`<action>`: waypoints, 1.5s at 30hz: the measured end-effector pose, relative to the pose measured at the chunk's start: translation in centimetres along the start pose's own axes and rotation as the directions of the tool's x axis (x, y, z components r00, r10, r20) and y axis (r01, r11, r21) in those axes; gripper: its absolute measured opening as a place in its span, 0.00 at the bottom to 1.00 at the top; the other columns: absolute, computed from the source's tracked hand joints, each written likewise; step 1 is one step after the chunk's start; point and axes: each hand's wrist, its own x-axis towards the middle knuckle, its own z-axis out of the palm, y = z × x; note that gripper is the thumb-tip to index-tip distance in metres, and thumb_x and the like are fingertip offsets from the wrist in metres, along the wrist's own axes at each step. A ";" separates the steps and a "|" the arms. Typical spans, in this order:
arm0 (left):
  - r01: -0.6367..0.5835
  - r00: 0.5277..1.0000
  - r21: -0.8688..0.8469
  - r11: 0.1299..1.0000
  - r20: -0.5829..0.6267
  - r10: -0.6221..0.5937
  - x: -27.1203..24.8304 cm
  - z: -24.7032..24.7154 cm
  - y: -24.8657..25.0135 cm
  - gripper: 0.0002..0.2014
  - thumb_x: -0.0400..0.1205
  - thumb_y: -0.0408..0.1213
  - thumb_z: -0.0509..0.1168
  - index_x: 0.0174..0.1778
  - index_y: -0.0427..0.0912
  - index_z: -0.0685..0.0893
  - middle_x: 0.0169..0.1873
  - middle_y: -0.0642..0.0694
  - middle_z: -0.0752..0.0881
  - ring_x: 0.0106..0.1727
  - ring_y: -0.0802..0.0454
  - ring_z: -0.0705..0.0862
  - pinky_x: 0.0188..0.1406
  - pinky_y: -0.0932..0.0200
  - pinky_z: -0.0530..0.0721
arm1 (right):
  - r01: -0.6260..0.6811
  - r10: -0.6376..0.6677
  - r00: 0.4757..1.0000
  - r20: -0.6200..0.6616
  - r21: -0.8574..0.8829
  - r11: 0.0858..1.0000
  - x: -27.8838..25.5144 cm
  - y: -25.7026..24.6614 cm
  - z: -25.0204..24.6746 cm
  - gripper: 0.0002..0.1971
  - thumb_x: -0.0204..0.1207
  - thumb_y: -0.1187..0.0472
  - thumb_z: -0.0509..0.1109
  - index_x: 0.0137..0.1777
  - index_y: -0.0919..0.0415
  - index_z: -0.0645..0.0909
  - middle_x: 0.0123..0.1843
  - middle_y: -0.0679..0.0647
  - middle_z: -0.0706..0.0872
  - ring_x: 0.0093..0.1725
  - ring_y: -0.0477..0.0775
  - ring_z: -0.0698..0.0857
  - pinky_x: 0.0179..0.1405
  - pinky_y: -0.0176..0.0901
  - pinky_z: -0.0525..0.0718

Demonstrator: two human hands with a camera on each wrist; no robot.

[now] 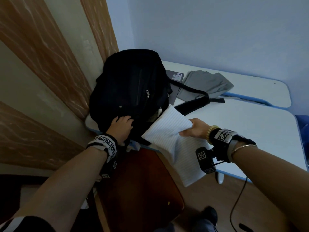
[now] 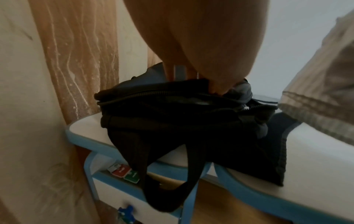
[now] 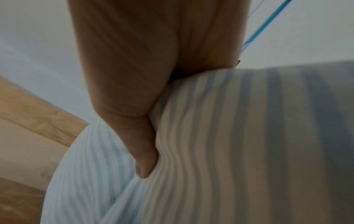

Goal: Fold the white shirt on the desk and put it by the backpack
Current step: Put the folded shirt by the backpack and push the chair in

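Note:
The white shirt (image 1: 167, 129) with thin blue stripes is folded into a thick pad. My right hand (image 1: 192, 129) pinches its right side, thumb (image 3: 145, 159) pressed into the cloth (image 3: 229, 136). Its far corner reaches the side of the black backpack (image 1: 132, 84), and its near end hangs over the desk's front edge. My left hand (image 1: 121, 126) grips the near rim of the backpack (image 2: 182, 109), fingers (image 2: 216, 89) curled into the zip opening. The shirt (image 2: 321, 78) shows at the right of the left wrist view.
The white desk (image 1: 242, 131) has blue edges. Behind the backpack lie a grey garment (image 1: 205, 84) and a flat grey device (image 1: 175, 76). A brown chair (image 1: 138, 181) stands below the desk front. Curtains (image 1: 41, 47) hang at the left. A drawer (image 2: 114, 192) sits under the desk corner.

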 end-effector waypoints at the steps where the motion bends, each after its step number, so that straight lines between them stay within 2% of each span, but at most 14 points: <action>1: -0.018 0.999 -0.040 0.999 -0.036 0.016 0.1 -0.4 -0.2 0.21 0.86 0.36 0.55 0.77 0.42 0.68 0.76 0.44 0.68 0.74 0.45 0.69 0.75 0.47 0.64 | 0.000 0.000 1.000 0.001 -0.003 1.000 0.1 -0.3 0.2 0.17 0.70 0.56 0.76 0.56 0.61 0.83 0.53 0.53 0.85 0.54 0.54 0.83 0.55 0.46 0.78; 8: -0.110 0.965 -0.200 0.974 -0.256 0.057 0.7 -4.4 -1.0 0.26 0.76 0.20 0.62 0.70 0.38 0.74 0.68 0.42 0.75 0.69 0.44 0.73 0.66 0.51 0.70 | 0.048 -0.046 0.996 0.073 -0.030 0.998 0.7 -3.2 1.1 0.16 0.71 0.57 0.76 0.56 0.63 0.84 0.53 0.53 0.86 0.53 0.52 0.83 0.56 0.44 0.78; 17: -0.192 0.927 -0.247 0.950 -0.363 0.093 0.1 -9.1 -2.3 0.30 0.76 0.18 0.57 0.75 0.39 0.71 0.74 0.43 0.70 0.72 0.45 0.71 0.71 0.53 0.66 | -0.021 0.000 0.984 0.176 0.118 0.993 3.1 -8.4 3.4 0.16 0.73 0.51 0.74 0.52 0.63 0.86 0.53 0.57 0.89 0.53 0.56 0.88 0.57 0.48 0.84; 19: -0.205 0.922 -0.242 0.948 -0.373 0.104 0.2 -10.0 -2.6 0.31 0.76 0.18 0.58 0.76 0.39 0.70 0.75 0.43 0.69 0.72 0.45 0.70 0.71 0.54 0.65 | -0.066 0.032 0.985 0.172 0.194 0.979 3.9 -9.2 3.8 0.20 0.70 0.47 0.75 0.54 0.62 0.84 0.54 0.57 0.89 0.53 0.56 0.87 0.58 0.50 0.85; 22: -0.227 0.918 -0.235 0.945 -0.375 0.127 0.3 -10.7 -2.6 0.32 0.76 0.17 0.58 0.77 0.40 0.69 0.76 0.44 0.69 0.74 0.47 0.68 0.73 0.57 0.63 | -0.126 0.101 0.990 0.098 0.304 0.944 5.5 -10.2 4.3 0.39 0.56 0.38 0.79 0.61 0.63 0.78 0.59 0.56 0.85 0.57 0.58 0.85 0.64 0.57 0.82; 25: -0.256 0.914 -0.222 0.941 -0.371 0.161 0.2 -10.5 -2.3 0.32 0.76 0.18 0.59 0.78 0.39 0.69 0.76 0.43 0.69 0.74 0.47 0.68 0.73 0.56 0.63 | -0.093 0.075 0.996 0.057 0.436 0.895 7.0 -11.7 4.9 0.22 0.67 0.47 0.77 0.52 0.63 0.81 0.50 0.54 0.87 0.54 0.56 0.86 0.64 0.51 0.81; 26: -0.266 0.910 -0.225 0.937 -0.380 0.167 0.1 -10.4 -2.4 0.32 0.76 0.17 0.59 0.77 0.39 0.69 0.76 0.43 0.69 0.74 0.46 0.69 0.73 0.55 0.64 | -0.081 0.067 0.997 0.047 0.455 0.887 7.8 -11.9 5.1 0.23 0.66 0.46 0.77 0.52 0.63 0.82 0.51 0.55 0.87 0.56 0.57 0.86 0.64 0.51 0.81; 29: -0.282 0.889 -0.233 0.930 -0.428 0.163 0.0 -10.0 -2.6 0.32 0.74 0.16 0.56 0.76 0.38 0.71 0.74 0.42 0.71 0.74 0.45 0.70 0.71 0.55 0.65 | -0.081 0.083 0.996 0.015 0.431 0.899 12.3 -9.8 6.4 0.50 0.48 0.33 0.79 0.69 0.62 0.76 0.63 0.56 0.85 0.61 0.57 0.84 0.66 0.56 0.81; 30: -0.291 0.882 -0.234 0.928 -0.442 0.165 0.1 -9.9 -2.7 0.32 0.74 0.16 0.57 0.75 0.37 0.72 0.74 0.42 0.72 0.74 0.45 0.70 0.70 0.55 0.65 | -0.067 0.075 0.997 -0.003 0.435 0.898 14.3 -8.8 6.9 0.50 0.51 0.34 0.78 0.71 0.63 0.75 0.66 0.57 0.83 0.63 0.58 0.83 0.67 0.56 0.79; 32: -0.305 0.876 -0.226 0.925 -0.448 0.180 0.0 -9.4 -2.4 0.30 0.74 0.18 0.58 0.74 0.37 0.73 0.73 0.42 0.74 0.73 0.44 0.72 0.69 0.54 0.67 | -0.019 0.053 0.996 -0.070 0.415 0.910 12.9 -11.6 6.8 0.35 0.67 0.46 0.76 0.70 0.66 0.75 0.67 0.60 0.82 0.67 0.61 0.80 0.71 0.56 0.76; 35: -0.301 0.887 -0.204 0.931 -0.418 0.196 -0.5 -7.9 -2.2 0.29 0.76 0.23 0.61 0.75 0.41 0.72 0.74 0.44 0.73 0.72 0.45 0.72 0.68 0.51 0.68 | 0.139 -0.105 0.980 -0.170 0.204 0.969 12.2 -13.4 6.3 0.21 0.82 0.62 0.63 0.73 0.69 0.71 0.74 0.64 0.74 0.75 0.63 0.72 0.78 0.53 0.67; 40: -0.293 0.909 -0.122 0.948 -0.344 0.236 -0.7 -5.0 -2.6 0.30 0.77 0.29 0.67 0.77 0.44 0.71 0.74 0.46 0.73 0.66 0.42 0.76 0.61 0.47 0.78 | 0.141 -0.143 0.988 -0.066 -0.032 0.989 11.7 -11.9 6.4 0.22 0.84 0.64 0.58 0.77 0.68 0.65 0.79 0.63 0.67 0.79 0.60 0.66 0.74 0.38 0.60; 43: -0.327 0.926 -0.123 0.937 -0.242 0.291 -0.9 -3.3 -3.0 0.29 0.78 0.32 0.67 0.77 0.43 0.70 0.75 0.44 0.71 0.65 0.41 0.76 0.61 0.45 0.79 | 0.134 -0.135 0.991 0.000 0.061 0.989 10.2 -10.6 7.1 0.22 0.82 0.61 0.64 0.75 0.67 0.70 0.74 0.64 0.74 0.74 0.62 0.72 0.69 0.42 0.70; 45: -0.320 0.929 -0.190 0.928 -0.256 0.268 -1.0 -2.8 -3.1 0.27 0.78 0.31 0.66 0.75 0.43 0.72 0.72 0.42 0.74 0.64 0.41 0.77 0.62 0.45 0.80 | 0.071 -0.070 0.997 -0.044 0.014 0.997 9.7 -9.4 7.4 0.24 0.80 0.51 0.66 0.72 0.63 0.74 0.69 0.61 0.78 0.68 0.60 0.77 0.61 0.43 0.75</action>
